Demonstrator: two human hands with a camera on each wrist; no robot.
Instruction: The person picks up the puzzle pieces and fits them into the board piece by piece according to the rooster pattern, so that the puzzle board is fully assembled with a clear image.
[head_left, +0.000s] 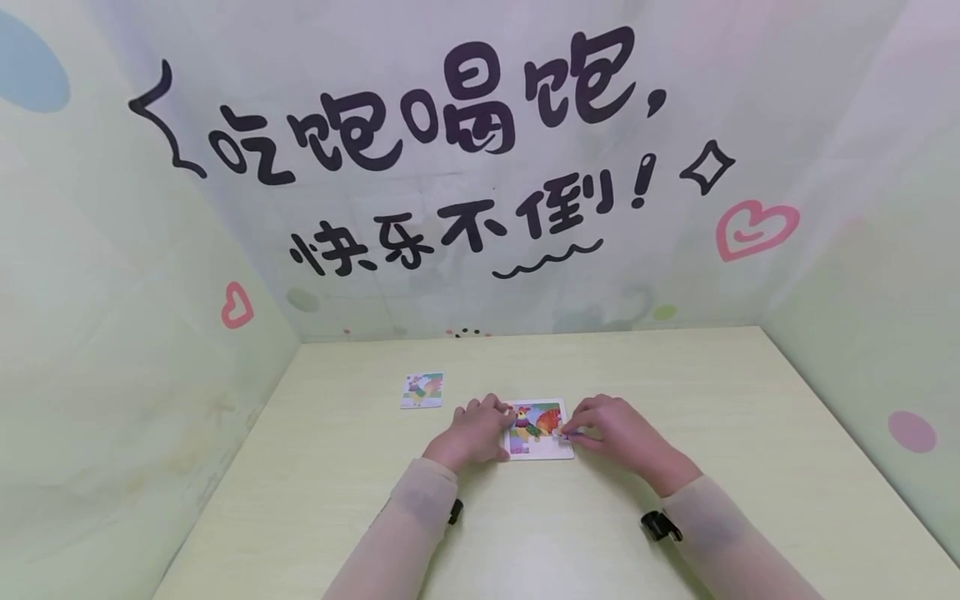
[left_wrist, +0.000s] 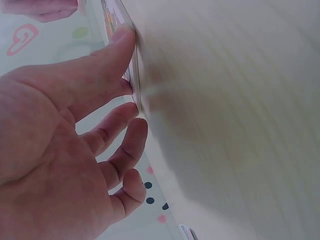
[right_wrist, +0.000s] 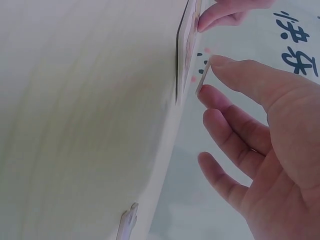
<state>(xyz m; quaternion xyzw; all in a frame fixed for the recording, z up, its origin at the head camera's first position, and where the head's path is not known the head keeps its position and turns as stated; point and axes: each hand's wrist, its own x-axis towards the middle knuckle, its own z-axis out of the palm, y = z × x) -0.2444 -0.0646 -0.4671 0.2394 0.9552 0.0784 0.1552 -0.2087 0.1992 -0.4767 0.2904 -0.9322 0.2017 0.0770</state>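
A jigsaw tray (head_left: pixel 555 451) with a colourful rooster picture lies on the table, its lower part partly bare and pale. My left hand (head_left: pixel 474 432) rests at the tray's left side. In the left wrist view, the thumb (left_wrist: pixel 121 42) touches the tray's edge, while the other fingers are loosely bent beside it. My right hand (head_left: pixel 618 432) is over the tray's right edge. Between its thumb and index finger it pinches a thin puzzle piece (right_wrist: pixel 204 77), seen edge-on and held just off the tray. The picture on that piece cannot be made out.
A square rooster picture card (head_left: pixel 422 390) lies farther back, left of the tray. Another flat piece (right_wrist: pixel 126 224) with a knobbed outline lies on the table in the right wrist view. Printed cloth walls (head_left: pixel 390 308) enclose the table (head_left: pixel 360 467) at the back and sides.
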